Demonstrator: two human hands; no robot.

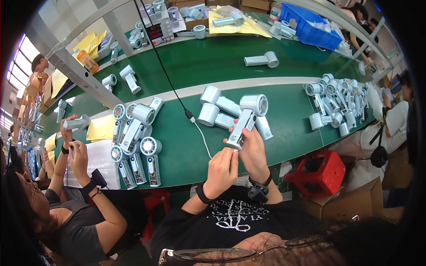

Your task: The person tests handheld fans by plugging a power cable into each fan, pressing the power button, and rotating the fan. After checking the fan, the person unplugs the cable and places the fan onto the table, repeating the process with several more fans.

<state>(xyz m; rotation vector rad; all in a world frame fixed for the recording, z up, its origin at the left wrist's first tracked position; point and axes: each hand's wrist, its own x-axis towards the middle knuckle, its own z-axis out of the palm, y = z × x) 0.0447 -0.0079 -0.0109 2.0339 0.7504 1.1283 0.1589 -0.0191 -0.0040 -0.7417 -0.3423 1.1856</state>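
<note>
Green table (pixel 288 113) under pale fans (pixel 152 146)

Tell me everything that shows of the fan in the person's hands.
The fan is pale grey-blue and looks like smooth plastic: a round drum-like head, its ringed face turned right, on a straight handle. A dark strip runs along the handle's right side. It tilts, head up, handle end down and leftward, above the green table. The right hand grips the handle; the left hand pinches a white cable at its lower end; any connection is hidden.
</note>
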